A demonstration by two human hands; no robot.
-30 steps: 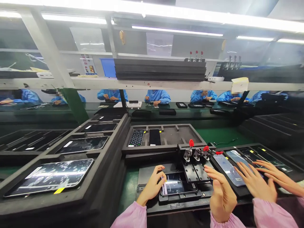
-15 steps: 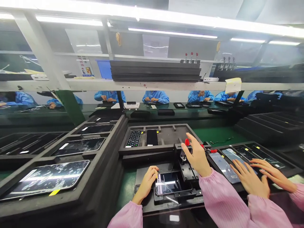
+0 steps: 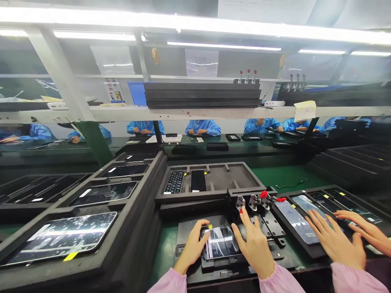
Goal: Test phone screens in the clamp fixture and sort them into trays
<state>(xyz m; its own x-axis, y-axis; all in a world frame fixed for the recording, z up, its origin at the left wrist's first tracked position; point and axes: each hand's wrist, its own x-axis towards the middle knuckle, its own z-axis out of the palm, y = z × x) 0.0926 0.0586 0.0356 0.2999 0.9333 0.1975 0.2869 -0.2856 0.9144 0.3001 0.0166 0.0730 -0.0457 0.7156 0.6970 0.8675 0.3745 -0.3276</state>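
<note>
A phone (image 3: 220,243) with a glossy screen lies face up in a black fixture (image 3: 224,266) on the green bench in front of me. My left hand (image 3: 192,248) curls round the phone's left edge, thumb at its top corner. My right hand (image 3: 253,246) rests with spread fingers on the fixture's plates just right of the phone. Its index finger reaches up to the nearest of three red-handled toggle clamps (image 3: 264,197), whose red tip shows beside the fingertip.
A co-worker's two hands (image 3: 334,240) lie on a black tray of phones (image 3: 305,244) at the right. A foam tray (image 3: 214,193) behind the fixture holds two dark parts. Stacked trays with screens (image 3: 122,236) fill the left. People in blue sit across the line.
My right hand went up to the nearest clamp and came back down beside the phone, and that clamp's red handle now sits lower. My left hand stayed on the phone.
</note>
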